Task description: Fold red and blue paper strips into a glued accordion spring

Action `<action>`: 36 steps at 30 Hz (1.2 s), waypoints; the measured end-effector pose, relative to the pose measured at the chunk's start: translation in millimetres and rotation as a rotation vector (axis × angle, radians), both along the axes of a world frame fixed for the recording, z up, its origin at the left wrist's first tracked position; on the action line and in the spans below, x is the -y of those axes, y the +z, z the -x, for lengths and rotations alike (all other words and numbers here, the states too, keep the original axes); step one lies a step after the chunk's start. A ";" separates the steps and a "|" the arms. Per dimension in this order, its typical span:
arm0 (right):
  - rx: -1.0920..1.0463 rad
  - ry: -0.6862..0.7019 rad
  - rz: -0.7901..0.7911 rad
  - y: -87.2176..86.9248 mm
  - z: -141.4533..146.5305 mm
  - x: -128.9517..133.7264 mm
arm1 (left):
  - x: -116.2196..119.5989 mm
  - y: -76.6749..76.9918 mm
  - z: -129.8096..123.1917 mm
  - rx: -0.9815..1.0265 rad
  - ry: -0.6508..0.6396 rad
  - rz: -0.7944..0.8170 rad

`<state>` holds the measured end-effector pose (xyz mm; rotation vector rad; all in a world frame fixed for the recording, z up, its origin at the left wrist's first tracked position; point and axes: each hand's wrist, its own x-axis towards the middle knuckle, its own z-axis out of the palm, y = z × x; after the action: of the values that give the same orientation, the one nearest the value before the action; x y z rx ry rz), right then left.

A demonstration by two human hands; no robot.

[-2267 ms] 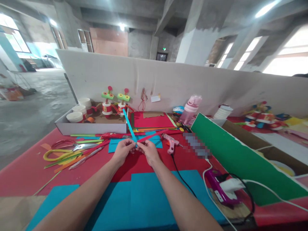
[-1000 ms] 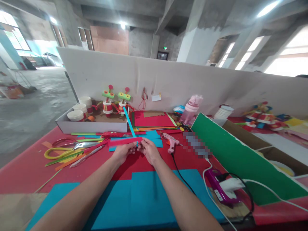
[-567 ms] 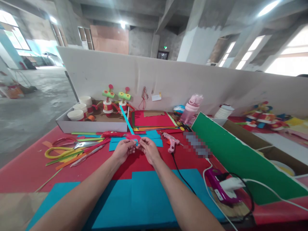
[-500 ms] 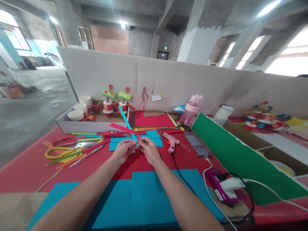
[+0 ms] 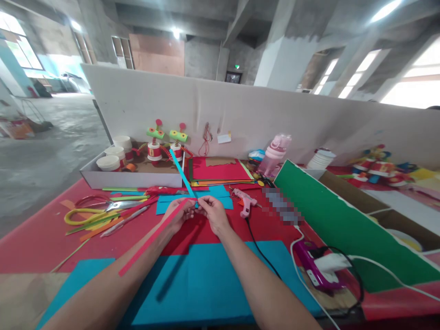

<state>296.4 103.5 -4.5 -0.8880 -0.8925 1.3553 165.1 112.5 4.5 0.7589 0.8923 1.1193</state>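
Right at the centre of the frame, both hands are tip to tip: the left hand (image 5: 179,216) has thumb and fingers clamped at the low end of a blue strip (image 5: 182,173), and the right hand (image 5: 212,214), just beside it, has thumb and forefinger pinched together on the near end of a pink strip (image 5: 153,239). The two strips meet right there between the fingertips, though how they overlap is too small to tell. Look at the blue one, slanting up and left from the fingers, its free end in front of a little figure (image 5: 176,152) in the upper left! And the pink one runs the other way, down and left, passing over the left hand and along the forearm to a loose end at the lower left. Behind the knuckles lie blue paper pieces (image 5: 220,197) on the red tabletop (image 5: 30,243); to the right of the fingers, well clear of them, sits a pink glue gun (image 5: 245,201) with its black cord trailing toward the bottom. Over on the left, scissors (image 5: 112,207) with a yellow handle lie among coloured strips and a pen (image 5: 125,221), while large blue sheets (image 5: 220,279) spread across the bottom between and under the forearms.
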 end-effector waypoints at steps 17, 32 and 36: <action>-0.021 0.130 0.125 3.2 -9.9 -0.2 | 6.1 3.2 -1.0 -0.247 0.024 -0.240; -0.030 0.019 0.076 2.6 -6.8 -2.8 | 5.6 9.3 -1.8 -0.267 -0.082 -0.268; -0.018 0.028 0.073 2.1 -5.7 -2.3 | 6.8 11.1 -1.6 -0.223 -0.042 -0.268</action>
<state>302.1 105.7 -2.4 -0.9207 -0.8485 1.4255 166.8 105.7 15.6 1.1358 0.9174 1.1448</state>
